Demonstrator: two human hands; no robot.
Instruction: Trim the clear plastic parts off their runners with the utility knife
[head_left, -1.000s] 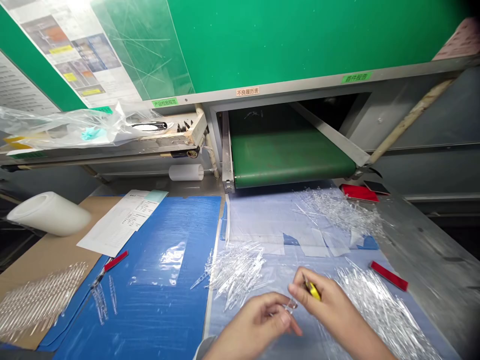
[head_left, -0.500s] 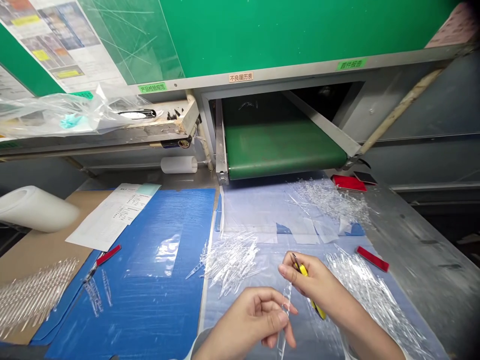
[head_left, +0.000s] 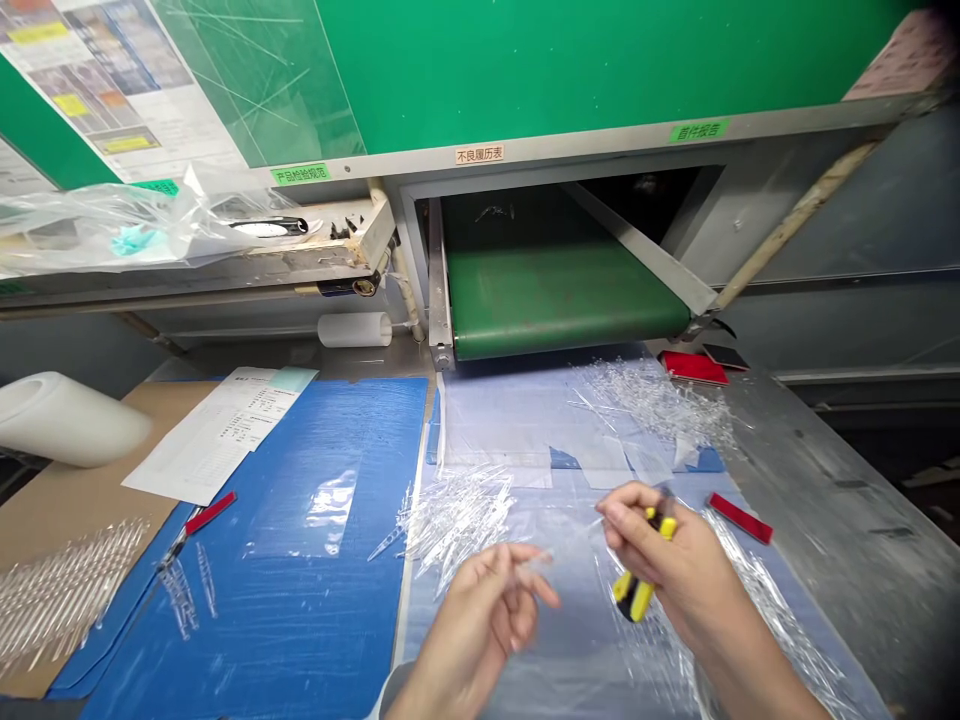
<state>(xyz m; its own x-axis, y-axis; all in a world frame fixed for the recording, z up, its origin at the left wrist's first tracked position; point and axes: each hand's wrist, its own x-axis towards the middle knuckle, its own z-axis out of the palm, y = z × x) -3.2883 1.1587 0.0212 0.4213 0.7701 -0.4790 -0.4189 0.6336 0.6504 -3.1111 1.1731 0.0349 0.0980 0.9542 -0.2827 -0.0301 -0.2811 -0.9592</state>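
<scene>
My right hand [head_left: 667, 555] is closed around small nippers with yellow-and-black handles [head_left: 636, 597]. Its thumb and forefinger pinch together at the left, with what looks like a thin clear sliver at their tips. To the left, my left hand [head_left: 491, 610] has its fingers apart and partly curled; I see no piece in it. Beyond the left hand lies a pile of clear slender plastic pieces [head_left: 465, 515]. Another heap of clear pieces [head_left: 780, 590] spreads beside and partly behind my right forearm.
A green conveyor belt [head_left: 562, 290] ends above the table's far side. Small clear bits [head_left: 660, 400] lie below it. On the left are a blue board [head_left: 300, 620], papers [head_left: 225, 430], a white roll [head_left: 75, 420] and rows of clear rods [head_left: 67, 590]. A red strip [head_left: 739, 517] lies right.
My hands have moved apart, the right one rightward with the nippers. The clear plastic piece that was between my hands no longer shows in the left fingers.
</scene>
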